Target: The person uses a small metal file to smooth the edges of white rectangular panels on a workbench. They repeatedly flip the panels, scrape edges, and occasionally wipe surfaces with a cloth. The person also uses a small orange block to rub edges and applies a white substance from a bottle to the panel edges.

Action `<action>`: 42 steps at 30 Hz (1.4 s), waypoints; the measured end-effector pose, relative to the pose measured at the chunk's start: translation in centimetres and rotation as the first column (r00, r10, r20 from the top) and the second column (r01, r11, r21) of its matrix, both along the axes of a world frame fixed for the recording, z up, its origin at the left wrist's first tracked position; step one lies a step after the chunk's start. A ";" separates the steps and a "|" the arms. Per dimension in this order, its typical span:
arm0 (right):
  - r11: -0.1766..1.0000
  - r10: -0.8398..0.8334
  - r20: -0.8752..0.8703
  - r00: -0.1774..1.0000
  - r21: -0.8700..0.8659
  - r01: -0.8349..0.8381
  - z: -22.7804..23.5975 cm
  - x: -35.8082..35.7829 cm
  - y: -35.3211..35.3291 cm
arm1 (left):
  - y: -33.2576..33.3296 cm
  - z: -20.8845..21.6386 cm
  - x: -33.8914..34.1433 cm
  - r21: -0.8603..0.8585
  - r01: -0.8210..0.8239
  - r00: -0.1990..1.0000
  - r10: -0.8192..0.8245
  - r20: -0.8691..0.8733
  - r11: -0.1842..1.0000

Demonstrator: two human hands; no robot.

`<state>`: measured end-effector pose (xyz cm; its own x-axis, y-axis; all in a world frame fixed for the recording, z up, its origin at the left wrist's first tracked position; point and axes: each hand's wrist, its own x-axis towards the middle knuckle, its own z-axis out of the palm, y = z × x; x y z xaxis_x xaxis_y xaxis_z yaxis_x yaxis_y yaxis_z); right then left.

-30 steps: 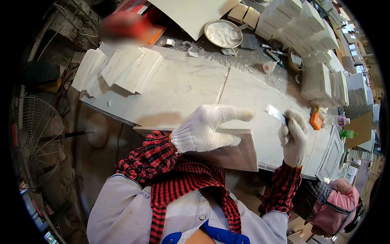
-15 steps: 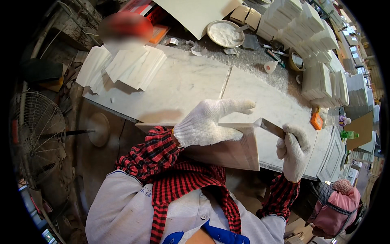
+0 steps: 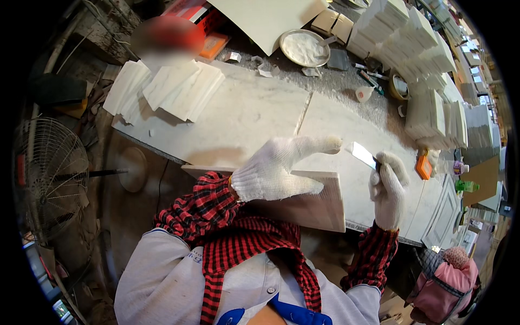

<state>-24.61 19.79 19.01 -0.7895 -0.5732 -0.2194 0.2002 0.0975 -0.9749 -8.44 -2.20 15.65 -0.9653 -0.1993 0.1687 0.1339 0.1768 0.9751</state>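
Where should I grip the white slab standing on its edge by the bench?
Grip the white slab along its top edge, from above, as the left hand does now. It stands on edge, leaning toward the person, so that thin upper edge is the free part fingers can wrap.

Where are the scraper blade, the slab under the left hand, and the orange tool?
scraper blade [image 3: 363, 154], head view, middle of the flat metal
slab [image 3: 319, 208], head view, front face
orange tool [image 3: 423, 167], head view, its body

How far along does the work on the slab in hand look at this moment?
Done: finished-looking white pieces lie stacked at the bench's far left, and more stacks on the right. In hand: the left hand grips a white slab on edge; the right hand holds a flat blade just off its end. How much remains cannot be told.
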 end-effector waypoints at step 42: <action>0.907 0.270 -0.364 0.891 0.406 -0.109 -7.7 7.2 2.6 | -0.4 -1.2 1.4 0.196 -0.043 0.998 0.053 -0.044 0.980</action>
